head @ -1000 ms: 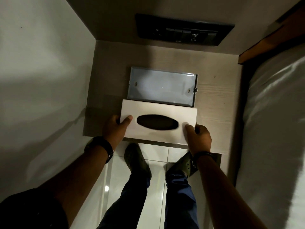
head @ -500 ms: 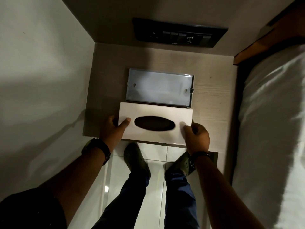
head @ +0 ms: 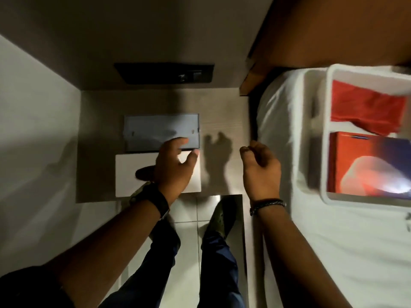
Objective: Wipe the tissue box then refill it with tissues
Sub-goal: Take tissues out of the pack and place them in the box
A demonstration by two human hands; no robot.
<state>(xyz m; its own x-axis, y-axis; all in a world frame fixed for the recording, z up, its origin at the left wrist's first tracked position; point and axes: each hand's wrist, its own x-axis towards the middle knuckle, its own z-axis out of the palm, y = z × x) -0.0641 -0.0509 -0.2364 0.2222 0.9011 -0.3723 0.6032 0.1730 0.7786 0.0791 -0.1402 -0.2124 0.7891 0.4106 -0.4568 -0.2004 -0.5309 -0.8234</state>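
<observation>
The white tissue box cover (head: 129,172) with its dark oval slot lies on the bedside table (head: 222,112) near the front edge. Just behind it lies the grey metal base plate (head: 155,127). My left hand (head: 175,165) hovers over the right half of the cover, fingers spread and relaxed, holding nothing. My right hand (head: 261,170) is raised to the right of the table, near the bed, fingers loosely curled and empty. On the bed a white tray (head: 324,134) holds a red cloth (head: 364,110) and a red-and-blue tissue pack (head: 369,165).
A wall (head: 33,130) closes the left side. A dark switch panel (head: 164,73) sits on the back wall. The white bed (head: 311,241) fills the right, with a wooden headboard (head: 333,30) above. My legs and shoes stand on the tiled floor (head: 186,214).
Both hands have let go of the white cover's ends and lifted off. The view has swung right, bringing the tray on the bed into sight.
</observation>
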